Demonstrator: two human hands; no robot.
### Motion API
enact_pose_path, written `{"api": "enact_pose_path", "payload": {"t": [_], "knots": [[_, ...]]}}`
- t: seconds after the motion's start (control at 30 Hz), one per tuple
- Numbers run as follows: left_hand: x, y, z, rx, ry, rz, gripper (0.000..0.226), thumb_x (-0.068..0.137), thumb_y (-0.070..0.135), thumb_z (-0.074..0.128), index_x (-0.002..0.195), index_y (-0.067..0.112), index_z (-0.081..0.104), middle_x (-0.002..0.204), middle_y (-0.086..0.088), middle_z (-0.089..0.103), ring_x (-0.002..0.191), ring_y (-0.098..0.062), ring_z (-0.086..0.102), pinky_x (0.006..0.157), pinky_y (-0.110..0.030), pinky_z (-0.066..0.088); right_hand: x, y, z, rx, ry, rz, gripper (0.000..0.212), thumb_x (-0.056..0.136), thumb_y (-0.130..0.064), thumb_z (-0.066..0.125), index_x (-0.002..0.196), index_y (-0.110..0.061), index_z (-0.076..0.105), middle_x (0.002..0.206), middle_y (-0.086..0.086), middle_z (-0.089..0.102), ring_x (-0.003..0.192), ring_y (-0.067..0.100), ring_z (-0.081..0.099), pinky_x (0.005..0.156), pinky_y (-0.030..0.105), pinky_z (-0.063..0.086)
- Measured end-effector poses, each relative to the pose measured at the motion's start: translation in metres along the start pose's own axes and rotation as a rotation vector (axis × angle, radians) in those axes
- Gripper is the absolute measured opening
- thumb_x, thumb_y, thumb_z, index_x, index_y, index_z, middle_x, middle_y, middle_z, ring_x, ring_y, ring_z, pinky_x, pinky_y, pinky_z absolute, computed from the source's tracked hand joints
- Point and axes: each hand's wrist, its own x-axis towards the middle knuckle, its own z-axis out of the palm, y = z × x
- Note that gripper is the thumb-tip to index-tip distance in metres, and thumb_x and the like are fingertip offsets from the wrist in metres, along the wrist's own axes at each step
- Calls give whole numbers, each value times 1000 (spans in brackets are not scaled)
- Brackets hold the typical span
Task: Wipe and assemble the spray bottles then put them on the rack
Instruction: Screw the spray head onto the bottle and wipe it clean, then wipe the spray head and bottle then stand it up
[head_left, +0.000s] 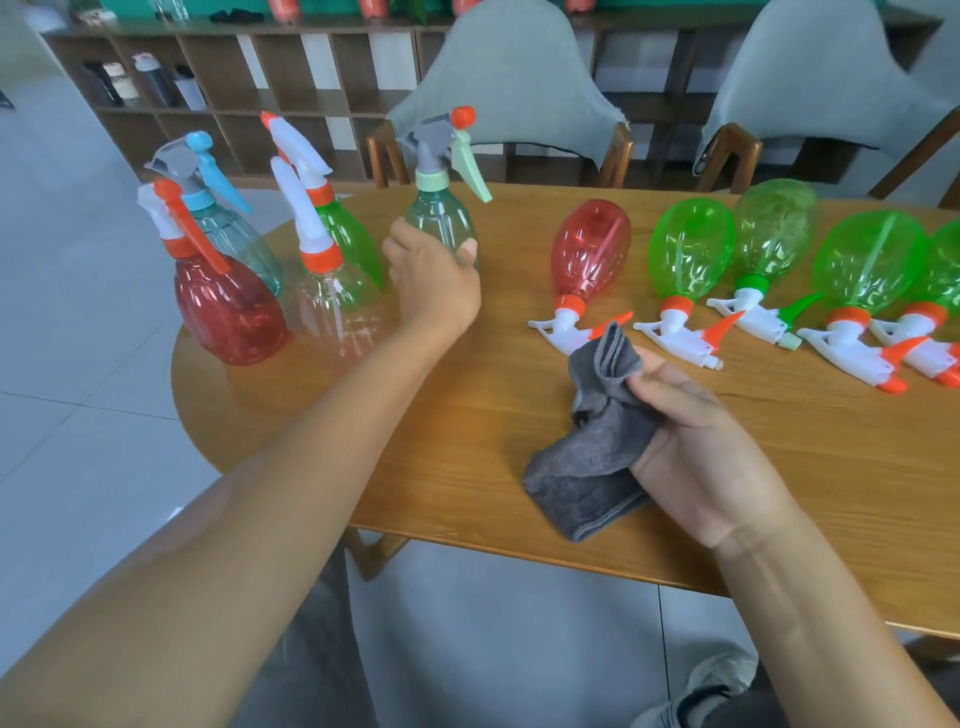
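Note:
My left hand (434, 283) wraps around the lower body of an upright pale teal spray bottle (441, 215) with a grey head and mint trigger, thumb on its front. My right hand (696, 441) grips a bunched grey cloth (592, 467) above the near part of the wooden table (467, 467). Several assembled bottles stand at the left: a red one (228, 312), a clear one (332, 312), a green one (348, 239) and a teal one (234, 234). To the right lie a red bottle (589, 254) and several green bottles (691, 254) on their sides, sprayers towards me.
Two grey-covered chairs (509, 78) stand behind the table. A wooden cubby rack (291, 78) runs along the back wall, with dark flasks (140, 83) in a left cubby. The table's rounded left edge (179, 405) drops to a tiled floor.

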Motion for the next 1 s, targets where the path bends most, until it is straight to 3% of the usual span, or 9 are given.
{"api": "enact_pose_path", "payload": {"t": [0.1,0.3,0.47,0.63,0.77,0.87,1.0], "knots": [[9,-7,2,11,19,-70,76,104,31,56,156,-2,11,154,-19,27,138,-35,38,113,-41,34,0,0,1,-7,-9,6,51,95,-10,52,143,5,47,110,15,68,90,24,67,81,32,57],[9,-16,3,-37,5,-95,87,105,31,54,161,1,-6,164,-18,16,150,-34,25,120,-42,25,3,2,3,-2,18,18,55,92,-12,54,144,4,46,108,15,68,89,24,67,82,33,57],[1,-21,2,-28,7,-77,91,103,32,57,161,2,-7,166,-18,13,153,-34,19,124,-44,22,3,3,3,-1,18,23,56,92,-12,54,145,4,46,110,14,68,91,24,66,85,35,54],[-30,-23,3,38,-50,46,102,101,36,60,159,1,-16,169,-20,-9,157,-32,-7,128,-44,3,3,2,1,-19,19,22,57,92,-13,54,146,3,45,112,14,67,93,24,65,86,36,53],[-64,-18,9,93,27,191,99,97,34,64,161,1,-3,168,-20,-4,157,-34,-3,126,-43,4,2,-2,0,9,50,18,57,94,-12,53,146,5,43,112,15,66,95,25,64,88,36,53],[-82,-15,17,168,57,358,81,94,32,66,157,4,23,158,-18,25,147,-33,26,118,-43,25,2,-7,0,26,72,15,53,94,-12,51,144,5,47,116,15,65,98,26,64,97,43,47],[-89,-8,27,211,-191,499,48,97,29,63,142,19,48,140,-12,40,127,-32,41,102,-39,35,1,-12,0,33,150,9,51,97,-20,49,141,5,52,129,23,62,110,33,63,106,50,47]]}}
